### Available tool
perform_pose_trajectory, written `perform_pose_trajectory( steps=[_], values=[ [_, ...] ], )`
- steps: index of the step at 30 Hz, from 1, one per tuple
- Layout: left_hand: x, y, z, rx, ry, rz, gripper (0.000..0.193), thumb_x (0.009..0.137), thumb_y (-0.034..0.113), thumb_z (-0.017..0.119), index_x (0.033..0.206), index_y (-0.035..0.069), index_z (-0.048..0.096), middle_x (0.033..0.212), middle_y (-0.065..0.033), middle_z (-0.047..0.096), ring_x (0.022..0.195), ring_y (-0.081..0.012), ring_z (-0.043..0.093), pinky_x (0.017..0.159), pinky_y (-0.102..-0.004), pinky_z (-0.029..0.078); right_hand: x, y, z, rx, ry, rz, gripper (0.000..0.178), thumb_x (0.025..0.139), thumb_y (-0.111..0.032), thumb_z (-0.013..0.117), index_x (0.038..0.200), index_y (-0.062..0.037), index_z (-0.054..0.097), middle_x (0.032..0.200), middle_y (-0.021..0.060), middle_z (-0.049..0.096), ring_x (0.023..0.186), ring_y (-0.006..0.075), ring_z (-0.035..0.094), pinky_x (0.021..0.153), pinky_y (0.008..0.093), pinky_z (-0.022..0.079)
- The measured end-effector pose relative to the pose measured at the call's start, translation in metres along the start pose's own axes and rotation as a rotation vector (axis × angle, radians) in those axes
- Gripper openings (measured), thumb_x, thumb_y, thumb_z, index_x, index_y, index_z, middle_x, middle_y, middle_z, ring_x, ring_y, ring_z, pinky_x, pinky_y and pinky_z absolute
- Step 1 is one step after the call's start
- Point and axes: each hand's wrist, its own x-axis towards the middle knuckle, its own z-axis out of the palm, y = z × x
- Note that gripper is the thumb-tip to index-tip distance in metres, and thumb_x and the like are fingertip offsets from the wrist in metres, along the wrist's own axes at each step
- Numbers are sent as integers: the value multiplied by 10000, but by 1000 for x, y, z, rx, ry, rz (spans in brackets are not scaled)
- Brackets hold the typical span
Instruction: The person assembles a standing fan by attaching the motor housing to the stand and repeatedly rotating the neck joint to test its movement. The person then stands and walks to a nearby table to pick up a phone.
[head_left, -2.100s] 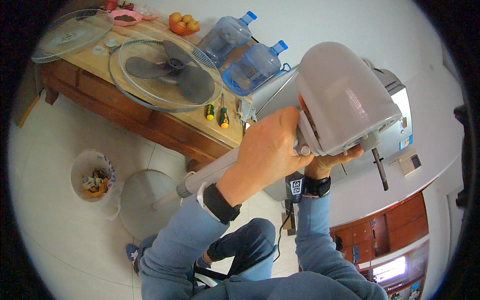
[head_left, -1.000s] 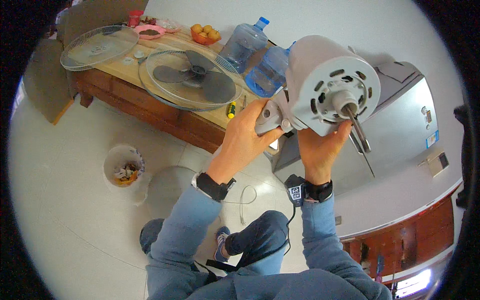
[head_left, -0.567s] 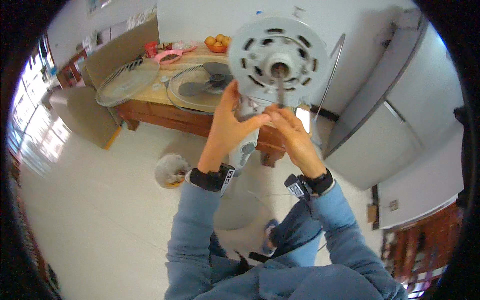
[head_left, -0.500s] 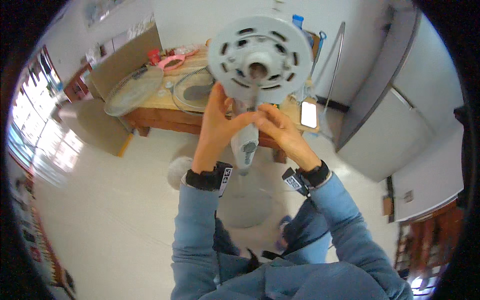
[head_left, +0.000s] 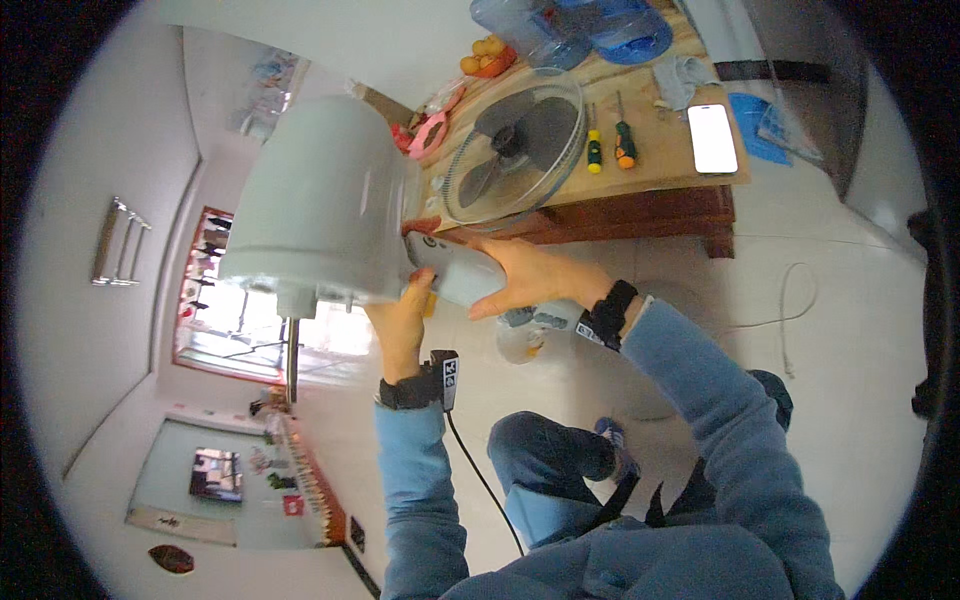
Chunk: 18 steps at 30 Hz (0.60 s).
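Observation:
A pale grey fan motor head (head_left: 325,195) looms large to the left, turned sideways, its metal shaft (head_left: 292,360) pointing toward the lower left. Its neck (head_left: 462,272) runs right from the housing toward a control panel with grey buttons (head_left: 555,320). Around the neck curls my right hand (head_left: 528,278), thumb on the near side and fingers beyond it. My left hand (head_left: 400,325) is under the housing, thumb at the neck joint; the housing hides most of its fingers.
On the wooden table (head_left: 660,175) lie a dark fan blade in a wire guard (head_left: 515,145), a yellow screwdriver (head_left: 594,150), a green-orange screwdriver (head_left: 624,145) and a phone (head_left: 713,140). Behind are a bowl of oranges (head_left: 487,57) and a blue water jug (head_left: 628,35). A cord (head_left: 785,325) trails on the floor.
The fan head has swung left, from its slotted face toward me to a side view. My right hand has moved from the shaft area onto the neck. The view has turned.

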Motion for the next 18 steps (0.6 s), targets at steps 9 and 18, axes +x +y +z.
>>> perform_pose_trajectory(
  steps=[9,18],
  values=[
    [3,-1,12,-9,-114,134,453,812,284,664,1137,24,485,1128,-185,593,1111,-291,569,1025,-450,418,-1,9,17,-99,168,-12,681,640,-465,773,1082,-1,541,863,236,665,772,396,655,692,460,516],
    [6,0,13,-256,-181,113,612,738,376,741,1200,67,485,1083,-101,573,1128,-270,540,1105,-475,302,-7,-20,31,-243,404,-24,590,680,-401,784,1029,-6,518,764,187,652,661,339,661,580,400,520]
  ],
)
